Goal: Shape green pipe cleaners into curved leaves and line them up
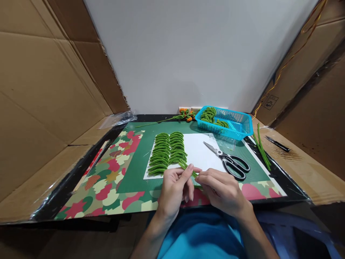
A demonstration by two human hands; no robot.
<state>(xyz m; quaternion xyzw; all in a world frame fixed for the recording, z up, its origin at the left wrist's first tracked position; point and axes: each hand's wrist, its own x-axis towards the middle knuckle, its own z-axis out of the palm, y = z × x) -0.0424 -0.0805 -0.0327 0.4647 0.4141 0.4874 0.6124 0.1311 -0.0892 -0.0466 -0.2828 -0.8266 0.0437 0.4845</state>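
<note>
My left hand (176,185) and my right hand (222,189) are close together at the front of the table, both closed on a green pipe cleaner (194,175) stretched between their fingertips. Part of it is hidden behind the fingers. Just beyond my left hand, green pipe-cleaner leaves (159,151) lie in two neat columns on a white sheet of paper (201,153). Right of the paper's middle, scissors (228,160) with black and grey handles rest with their blades partly spread, pointing away to the left.
A blue plastic basket (242,131) holding more green leaves stands at the back right. Behind the paper lie orange pipe-cleaner flowers (185,114) on a long stem. Green stems (261,147) and a black-handled cutter (279,144) lie far right. Cardboard walls (40,64) flank the table.
</note>
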